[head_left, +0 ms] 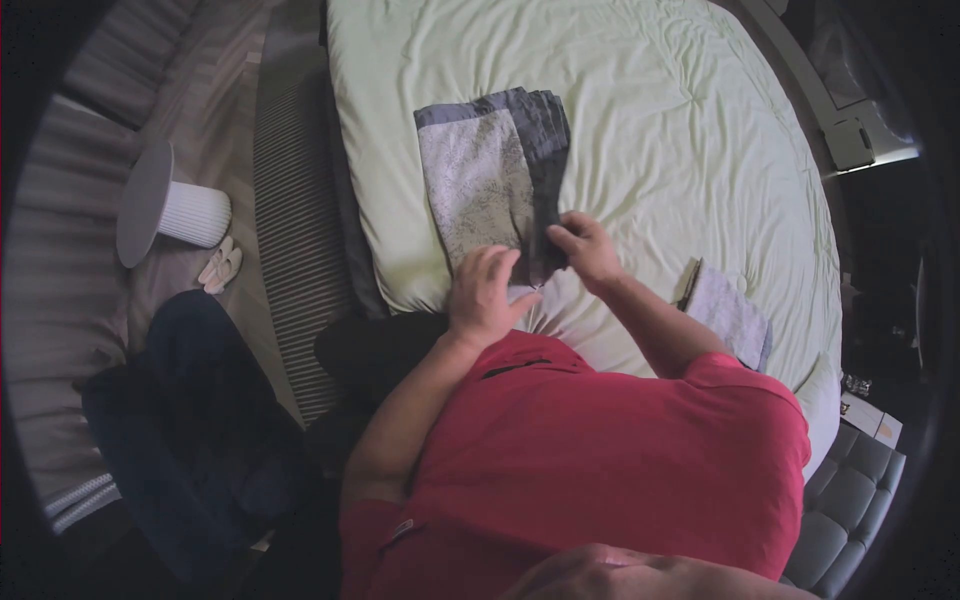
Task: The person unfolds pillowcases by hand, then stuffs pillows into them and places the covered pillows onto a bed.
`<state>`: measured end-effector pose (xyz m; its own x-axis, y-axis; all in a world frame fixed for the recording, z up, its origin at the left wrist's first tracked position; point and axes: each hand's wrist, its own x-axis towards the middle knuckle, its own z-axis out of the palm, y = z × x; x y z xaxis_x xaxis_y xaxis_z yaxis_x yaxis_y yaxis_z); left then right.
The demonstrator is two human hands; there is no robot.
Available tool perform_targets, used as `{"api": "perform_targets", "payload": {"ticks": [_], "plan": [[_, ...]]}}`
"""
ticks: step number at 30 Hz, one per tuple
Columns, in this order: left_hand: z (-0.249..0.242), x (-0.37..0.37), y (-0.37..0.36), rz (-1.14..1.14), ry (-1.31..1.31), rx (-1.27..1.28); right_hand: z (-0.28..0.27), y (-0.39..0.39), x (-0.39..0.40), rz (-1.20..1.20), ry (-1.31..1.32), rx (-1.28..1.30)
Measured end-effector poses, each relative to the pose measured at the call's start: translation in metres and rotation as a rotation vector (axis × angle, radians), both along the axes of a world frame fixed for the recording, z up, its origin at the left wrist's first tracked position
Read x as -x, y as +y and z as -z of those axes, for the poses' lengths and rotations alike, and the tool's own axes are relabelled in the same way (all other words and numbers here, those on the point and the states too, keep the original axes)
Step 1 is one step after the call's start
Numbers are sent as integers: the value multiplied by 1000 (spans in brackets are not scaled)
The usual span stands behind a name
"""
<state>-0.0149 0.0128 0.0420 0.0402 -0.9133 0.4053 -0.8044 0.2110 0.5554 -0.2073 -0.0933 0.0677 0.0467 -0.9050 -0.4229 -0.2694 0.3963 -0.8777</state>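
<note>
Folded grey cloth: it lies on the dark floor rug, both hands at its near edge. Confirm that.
Not right. The folded grey cloth lies on the pale green bed, not on a rug. The head view shows this. The left hand and right hand are at its near edge.

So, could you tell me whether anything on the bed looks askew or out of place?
Nothing stands out. The folded cloth lies slightly angled on the bed under the left hand and right hand.
</note>
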Motion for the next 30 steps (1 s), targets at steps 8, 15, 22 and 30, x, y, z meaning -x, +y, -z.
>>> {"api": "perform_targets", "payload": {"ticks": [8,15,22,30], "plan": [[-19,-8,-21,-78,551,-476,-2,13,-52,-236,-243,73],[4,-49,-17,-357,686,-466,-4,-4,-33,-22,-373,-28],[37,-154,36,-900,1140,-106,68,10,101,215,411,-13],[52,-203,81,-1150,1227,-132,79,-13,110,-22,585,-84]]}}
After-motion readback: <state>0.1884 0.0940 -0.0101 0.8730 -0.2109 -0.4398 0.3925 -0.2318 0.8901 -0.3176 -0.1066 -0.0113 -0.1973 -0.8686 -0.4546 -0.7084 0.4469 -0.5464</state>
